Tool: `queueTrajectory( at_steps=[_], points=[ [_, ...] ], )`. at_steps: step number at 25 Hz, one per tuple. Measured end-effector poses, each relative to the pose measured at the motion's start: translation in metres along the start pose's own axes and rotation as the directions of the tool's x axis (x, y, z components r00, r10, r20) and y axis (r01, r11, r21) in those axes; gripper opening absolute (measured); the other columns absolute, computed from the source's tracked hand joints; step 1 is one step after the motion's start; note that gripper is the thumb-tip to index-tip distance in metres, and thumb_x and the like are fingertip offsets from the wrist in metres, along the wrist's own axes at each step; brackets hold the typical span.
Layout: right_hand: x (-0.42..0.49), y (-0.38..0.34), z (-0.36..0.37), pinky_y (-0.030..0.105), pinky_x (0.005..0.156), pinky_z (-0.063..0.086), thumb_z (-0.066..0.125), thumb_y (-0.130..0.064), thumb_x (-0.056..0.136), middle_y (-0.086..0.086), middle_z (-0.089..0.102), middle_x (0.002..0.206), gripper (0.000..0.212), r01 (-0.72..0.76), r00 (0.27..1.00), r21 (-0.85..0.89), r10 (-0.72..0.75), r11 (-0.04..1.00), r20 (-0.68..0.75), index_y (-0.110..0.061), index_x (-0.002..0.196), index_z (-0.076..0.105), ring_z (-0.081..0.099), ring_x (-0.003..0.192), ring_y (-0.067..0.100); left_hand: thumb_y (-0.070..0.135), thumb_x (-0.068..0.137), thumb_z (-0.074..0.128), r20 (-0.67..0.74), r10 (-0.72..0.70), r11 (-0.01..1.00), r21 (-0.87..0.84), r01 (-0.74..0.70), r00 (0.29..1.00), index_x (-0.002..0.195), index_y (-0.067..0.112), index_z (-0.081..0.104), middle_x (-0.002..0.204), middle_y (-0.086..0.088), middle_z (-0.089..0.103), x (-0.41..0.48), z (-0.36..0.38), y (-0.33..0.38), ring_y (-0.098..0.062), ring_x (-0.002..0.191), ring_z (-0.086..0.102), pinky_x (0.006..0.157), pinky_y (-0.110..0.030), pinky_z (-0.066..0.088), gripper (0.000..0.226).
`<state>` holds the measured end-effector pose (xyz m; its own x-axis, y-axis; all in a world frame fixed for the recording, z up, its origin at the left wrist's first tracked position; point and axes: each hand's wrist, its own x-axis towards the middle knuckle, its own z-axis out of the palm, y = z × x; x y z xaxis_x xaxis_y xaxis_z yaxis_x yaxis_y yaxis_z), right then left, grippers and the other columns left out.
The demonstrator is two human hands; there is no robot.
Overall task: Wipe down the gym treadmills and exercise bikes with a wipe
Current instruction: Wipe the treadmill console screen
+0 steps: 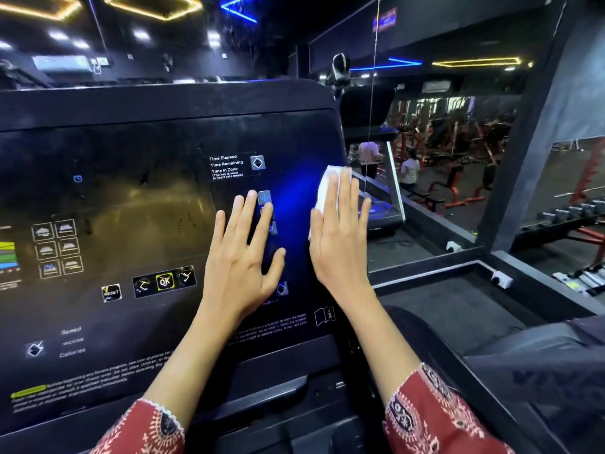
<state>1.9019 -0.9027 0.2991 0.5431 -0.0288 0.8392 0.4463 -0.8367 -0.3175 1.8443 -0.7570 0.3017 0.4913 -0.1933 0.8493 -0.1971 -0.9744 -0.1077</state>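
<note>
Pressing wipe onto console

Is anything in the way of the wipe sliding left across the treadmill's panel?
Yes: the left hand lies flat on the console panel, just left of the wipe under the right hand.

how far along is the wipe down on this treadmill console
Done: nothing looks clearly finished. In hand: the right hand presses the white wipe flat on the right edge of the console, and the left hand rests flat beside it. Left: the hazy smears across the screen's middle and the lower panel.
</note>
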Motion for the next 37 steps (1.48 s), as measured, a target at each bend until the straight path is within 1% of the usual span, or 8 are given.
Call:
queueTrajectory(
  at_steps=[5, 18, 23, 25, 27, 30, 34, 37],
  points=[
    [-0.055, 0.015, -0.001, 0.048, 0.118, 0.011, 0.024, -0.026, 0.102, 0.018, 0.011, 0.158, 0.056, -0.021, 0.999, -0.042, 0.023, 0.999, 0.031, -0.001, 0.151, 0.014, 0.008, 0.147, 0.03, 0.035, 0.087, 0.045, -0.001, 0.015, 1.0, 0.017, -0.015, 1.0, 0.138, 0.001, 0.045, 0.148, -0.023, 0.034, 0.004, -0.001, -0.002, -0.038, 0.137, 0.03, 0.111, -0.047, 0.018, 0.061],
    [0.114, -0.021, 0.014, 0.051, 0.115, 0.018, 0.023, -0.022, 0.096, 0.026, 0.025, 0.153, 0.057, 0.053, 0.993, 0.019, -0.05, 0.998, -0.111, 0.005, 0.147, 0.025, 0.024, 0.142, 0.041, 0.041, 0.087, 0.042, -0.092, -0.007, 0.996, 0.084, 0.015, 0.996, 0.137, -0.001, 0.047, 0.146, -0.025, 0.036, 0.091, -0.006, -0.038, -0.039, 0.134, 0.035, 0.111, -0.045, 0.018, 0.065],
    [0.138, -0.041, 0.012, 0.045, 0.116, 0.011, 0.022, -0.025, 0.096, 0.016, 0.025, 0.156, 0.057, 0.424, 0.906, 0.08, -0.424, 0.902, -0.012, -0.004, 0.148, 0.029, 0.022, 0.144, 0.031, 0.044, 0.086, 0.04, -0.083, -0.035, 0.992, 0.119, 0.045, 0.996, 0.136, -0.001, 0.048, 0.145, -0.025, 0.037, 0.106, -0.011, -0.053, -0.041, 0.133, 0.037, 0.109, -0.048, 0.021, 0.068],
    [0.146, -0.038, 0.01, 0.049, 0.116, 0.012, 0.018, -0.029, 0.097, 0.013, 0.025, 0.156, 0.058, 0.322, 0.947, 0.071, -0.32, 0.944, -0.033, -0.006, 0.149, 0.028, 0.023, 0.144, 0.03, 0.045, 0.087, 0.04, -0.08, -0.031, 0.992, 0.118, 0.041, 0.996, 0.135, -0.001, 0.048, 0.145, -0.025, 0.038, 0.104, -0.011, -0.056, -0.041, 0.133, 0.037, 0.108, -0.049, 0.022, 0.067],
    [0.142, -0.047, 0.008, 0.051, 0.115, 0.013, 0.016, -0.029, 0.096, 0.015, 0.022, 0.157, 0.059, 0.21, 0.978, 0.142, -0.21, 0.967, -0.017, -0.006, 0.15, 0.025, 0.019, 0.145, 0.034, 0.045, 0.088, 0.04, -0.086, -0.045, 0.993, 0.103, 0.054, 0.995, 0.136, -0.001, 0.048, 0.146, -0.024, 0.037, 0.099, -0.012, -0.056, -0.04, 0.134, 0.036, 0.11, -0.048, 0.022, 0.067],
    [0.11, -0.05, 0.013, 0.046, 0.116, 0.015, 0.024, -0.024, 0.098, 0.012, 0.026, 0.156, 0.054, 0.437, 0.894, 0.167, -0.447, 0.884, 0.023, -0.007, 0.149, 0.03, 0.021, 0.145, 0.03, 0.043, 0.088, 0.041, -0.089, -0.064, 0.995, 0.074, 0.071, 0.994, 0.137, 0.0, 0.047, 0.147, -0.023, 0.036, 0.086, -0.015, -0.056, -0.037, 0.136, 0.033, 0.111, -0.048, 0.021, 0.066],
    [0.063, -0.039, 0.012, 0.046, 0.118, 0.011, 0.024, -0.027, 0.1, 0.011, 0.02, 0.158, 0.054, 0.154, 0.987, 0.21, -0.158, 0.966, 0.002, -0.006, 0.15, 0.026, 0.016, 0.146, 0.031, 0.04, 0.088, 0.042, -0.082, -0.069, 0.996, 0.053, 0.074, 0.994, 0.138, 0.001, 0.046, 0.149, -0.022, 0.033, 0.055, -0.019, -0.052, -0.036, 0.137, 0.029, 0.112, -0.045, 0.018, 0.064],
    [0.023, -0.04, 0.01, 0.044, 0.117, 0.014, 0.028, -0.025, 0.1, 0.007, 0.024, 0.157, 0.051, 0.341, 0.937, 0.127, -0.348, 0.931, 0.037, -0.009, 0.149, 0.032, 0.021, 0.145, 0.028, 0.038, 0.088, 0.044, -0.072, -0.062, 0.997, 0.048, 0.066, 0.995, 0.138, 0.001, 0.046, 0.148, -0.023, 0.034, 0.03, -0.022, -0.046, -0.036, 0.137, 0.029, 0.112, -0.043, 0.017, 0.062]
  ],
)
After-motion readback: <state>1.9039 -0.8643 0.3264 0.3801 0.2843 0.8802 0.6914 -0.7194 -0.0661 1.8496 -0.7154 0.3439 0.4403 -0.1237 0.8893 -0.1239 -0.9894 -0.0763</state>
